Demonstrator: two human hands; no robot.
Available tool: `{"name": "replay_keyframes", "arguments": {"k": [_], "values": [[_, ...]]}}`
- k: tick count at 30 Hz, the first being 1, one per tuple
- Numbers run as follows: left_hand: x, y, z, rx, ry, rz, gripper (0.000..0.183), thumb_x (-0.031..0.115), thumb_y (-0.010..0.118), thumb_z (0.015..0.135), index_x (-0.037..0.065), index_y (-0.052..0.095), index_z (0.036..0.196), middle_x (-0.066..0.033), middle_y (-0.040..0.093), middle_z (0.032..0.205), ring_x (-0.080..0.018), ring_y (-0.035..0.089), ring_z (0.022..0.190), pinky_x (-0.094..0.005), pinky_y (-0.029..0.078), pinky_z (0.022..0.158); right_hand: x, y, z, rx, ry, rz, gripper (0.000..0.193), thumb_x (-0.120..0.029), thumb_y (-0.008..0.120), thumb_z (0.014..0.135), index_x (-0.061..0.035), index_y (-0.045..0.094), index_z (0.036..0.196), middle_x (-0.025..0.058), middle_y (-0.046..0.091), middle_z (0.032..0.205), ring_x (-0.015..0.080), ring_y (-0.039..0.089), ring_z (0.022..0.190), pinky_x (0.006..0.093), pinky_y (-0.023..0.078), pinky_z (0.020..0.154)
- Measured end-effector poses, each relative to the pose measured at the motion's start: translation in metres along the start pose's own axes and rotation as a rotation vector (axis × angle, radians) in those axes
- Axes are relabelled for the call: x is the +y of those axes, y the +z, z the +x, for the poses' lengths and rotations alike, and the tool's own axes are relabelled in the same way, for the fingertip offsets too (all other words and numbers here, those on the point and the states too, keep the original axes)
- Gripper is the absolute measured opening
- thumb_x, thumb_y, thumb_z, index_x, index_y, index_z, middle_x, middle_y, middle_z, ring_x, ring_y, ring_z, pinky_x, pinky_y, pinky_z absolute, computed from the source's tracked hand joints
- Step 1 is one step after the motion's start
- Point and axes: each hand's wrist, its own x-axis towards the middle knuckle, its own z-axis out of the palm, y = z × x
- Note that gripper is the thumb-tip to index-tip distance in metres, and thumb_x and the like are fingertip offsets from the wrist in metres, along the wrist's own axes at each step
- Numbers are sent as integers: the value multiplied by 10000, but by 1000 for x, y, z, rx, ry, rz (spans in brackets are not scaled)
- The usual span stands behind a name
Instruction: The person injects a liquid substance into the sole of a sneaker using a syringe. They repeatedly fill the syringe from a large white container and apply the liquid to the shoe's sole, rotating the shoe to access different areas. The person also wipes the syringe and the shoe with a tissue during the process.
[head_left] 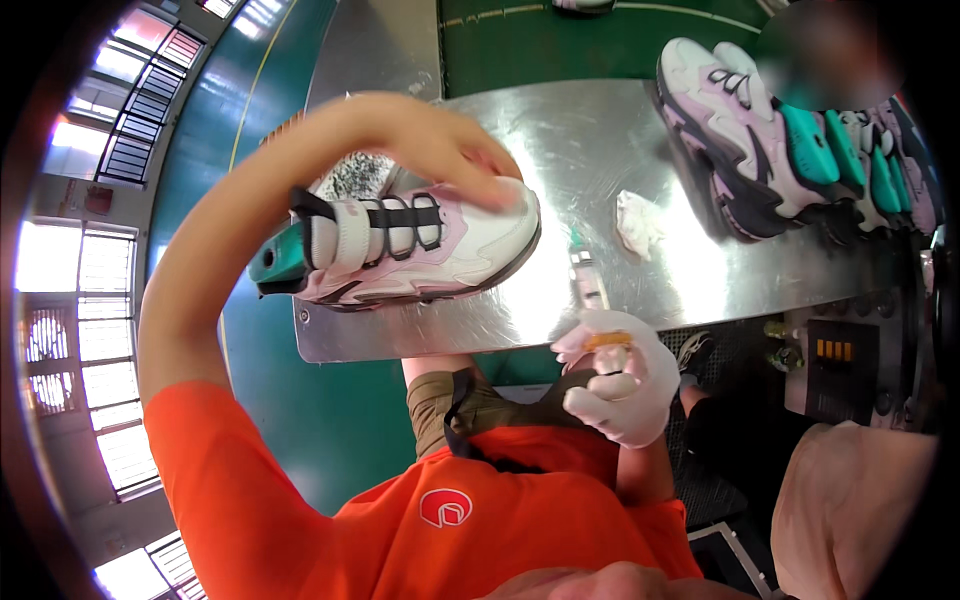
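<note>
While the shoe [400, 245] lies at your left hand's [445, 150] seven o'clock, grip unclear, your right hand [632, 395] clasps an orange piece [606, 340].

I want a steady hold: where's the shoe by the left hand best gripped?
Probably by the green insert at the heel, coming from the left: the shoe lies toe right, so that block juts out, while the left hand is at the toe.
</note>
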Motion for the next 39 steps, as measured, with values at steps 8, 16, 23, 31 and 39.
{"name": "replay_keyframes", "arguments": {"k": [8, 16, 23, 31, 39], "values": [[20, 49, -64, 522, 176, -44, 614, 485, 707, 823, -5, 571, 1167, -105, 622, 1063, -182, 589, 981, -306, 472, 868, -32, -20, 4, 110, 186, -114, 517, 41, 723, 727, 24, 536, 1208, 59, 618, 938, 111, 601, 843, 235, 508, 759], [8, 113, -125, 1260, 659, -288, 600, 395, 711, 864, -15, 540, 1268, -83, 563, 1201, -164, 549, 1108, -305, 439, 949, -45, -44, 40, 55, 301, -146, 392, -40, 687, 822, 33, 560, 1186, 70, 621, 839, 138, 645, 690, 249, 523, 581], [24, 106, -120, 1259, 596, -219, 407, 207, 628, 882, 22, 581, 1243, -64, 598, 1144, -162, 571, 1062, -301, 441, 944, -122, -15, 51, -4, -139, -82, 515, -371, 660, 878, 108, 555, 1036, 165, 607, 689, 231, 595, 514, 317, 532, 491], [28, 99, -117, 1255, 634, -163, 393, 213, 615, 885, 23, 589, 1228, -78, 604, 1159, -178, 580, 1048, -306, 451, 928, -142, 7, 82, -608, -214, 502, 776, -417, 800, 711, 133, 510, 1176, 245, 619, 939, 334, 652, 712, 444, 574, 594], [26, 92, -118, 1254, 662, 29, 403, 205, 623, 867, 12, 595, 1219, -85, 606, 1158, -182, 580, 1043, -304, 450, 924, -149, 13, 89, -524, -108, 392, 830, -390, 807, 648, 144, 505, 1207, 225, 622, 813, 311, 650, 671, 384, 559, 577]]}}
